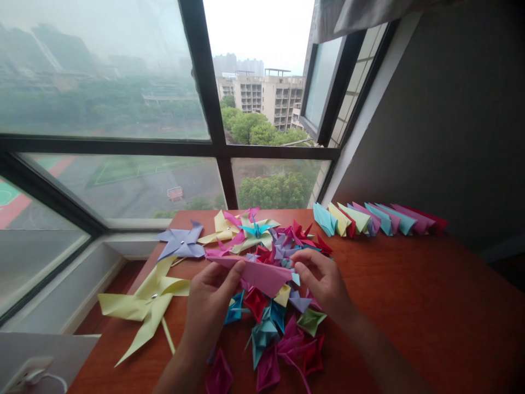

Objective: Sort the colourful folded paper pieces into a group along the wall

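A pink folded paper airplane (262, 275) is held up in front of me, its narrow end to the left and its wide end to the right. My left hand (215, 290) pinches it between thumb and fingers near the narrow end. At the wide end, the closed thumb and fingertips of my right hand (322, 279) grip the upper edge. Below and behind the airplane lies a heap of origami pieces, among them a teal folded piece (262, 335), a red one (256, 303) and a blue paper crane (256, 229).
Yellow (153, 298) and purple (181, 242) paper pinwheels lie on the left of the brown table (410, 306). A row of folded paper airplanes (363, 219) stands along the back right edge. Behind the table are windows (266, 180), one pane swung open.
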Demonstrator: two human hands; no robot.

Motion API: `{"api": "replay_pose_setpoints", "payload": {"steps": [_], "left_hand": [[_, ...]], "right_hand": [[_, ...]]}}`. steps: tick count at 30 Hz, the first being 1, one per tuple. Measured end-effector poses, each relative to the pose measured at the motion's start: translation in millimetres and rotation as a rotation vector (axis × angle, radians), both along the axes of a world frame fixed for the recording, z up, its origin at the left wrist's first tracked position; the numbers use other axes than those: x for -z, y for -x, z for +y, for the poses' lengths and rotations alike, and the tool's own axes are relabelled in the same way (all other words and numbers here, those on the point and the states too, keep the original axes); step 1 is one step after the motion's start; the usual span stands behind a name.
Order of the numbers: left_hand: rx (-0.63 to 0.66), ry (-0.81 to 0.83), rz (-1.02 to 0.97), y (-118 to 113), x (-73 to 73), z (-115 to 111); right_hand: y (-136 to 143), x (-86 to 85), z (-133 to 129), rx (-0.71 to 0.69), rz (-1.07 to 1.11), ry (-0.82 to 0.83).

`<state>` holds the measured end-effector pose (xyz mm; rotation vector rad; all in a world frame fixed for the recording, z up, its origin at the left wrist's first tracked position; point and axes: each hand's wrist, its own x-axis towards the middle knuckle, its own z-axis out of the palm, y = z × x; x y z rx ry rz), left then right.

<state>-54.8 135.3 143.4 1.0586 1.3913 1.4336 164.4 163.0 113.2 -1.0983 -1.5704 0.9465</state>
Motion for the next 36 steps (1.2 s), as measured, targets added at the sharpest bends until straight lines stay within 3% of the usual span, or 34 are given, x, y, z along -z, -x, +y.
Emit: {"api": "replay_pose_setpoints", "payload": {"steps": [8,14,20,30,36], "left_hand": [[0.083,-0.001,-0.007,-4,-1.7,-3],[0.156,0.009,-0.003,-5,6.1,-2],[0.169,0.021,0.019,-4,4.1,-2],[0.259,-0.086,-0.166,3,3.6,-3],[0.289,-0.093,-0.103,5,-1.3,-2]], "right_hand": [[4,-1.5,-6,-0.264,-0.025,0.050],[7,2.2,-8,-0.253,-0.028,0.090],[9,5.1,-7,-0.260,0.089,0.127],[3,4.2,0,-0.257,0.557,0.582],[-3,0.9,6,-0.228,0.698,0.688]]}}
